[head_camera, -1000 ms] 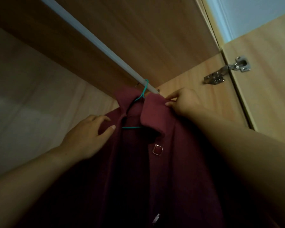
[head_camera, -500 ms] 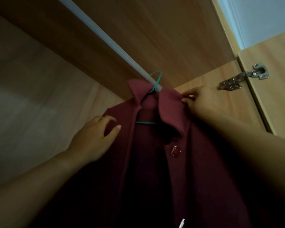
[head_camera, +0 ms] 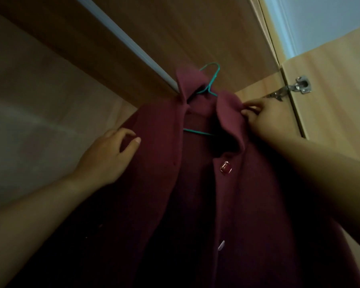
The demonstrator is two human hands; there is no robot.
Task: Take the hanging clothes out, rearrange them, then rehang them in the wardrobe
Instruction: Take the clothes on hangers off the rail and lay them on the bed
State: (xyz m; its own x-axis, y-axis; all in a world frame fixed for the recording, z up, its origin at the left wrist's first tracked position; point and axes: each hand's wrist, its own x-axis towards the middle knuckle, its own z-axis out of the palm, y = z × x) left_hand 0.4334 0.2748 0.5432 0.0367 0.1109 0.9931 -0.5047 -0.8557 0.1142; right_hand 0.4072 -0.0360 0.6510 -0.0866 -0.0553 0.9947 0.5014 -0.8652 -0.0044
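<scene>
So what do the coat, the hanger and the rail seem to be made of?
Coat: thick maroon cloth, probably wool or felt, judging by the matte surface and stiff collar. Hanger: thin wire with a teal coating, likely metal. Rail: smooth, pale, possibly metal or painted; the dim light leaves it open.

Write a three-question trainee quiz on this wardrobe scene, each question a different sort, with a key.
1. True or false: the teal hanger carries the maroon coat.
2. Which hand pinches the coat's collar? A) left hand B) right hand
3. Fill in: the metal door hinge sits to the ____ of the coat.

Key: 1 true; 2 B; 3 right.
</scene>
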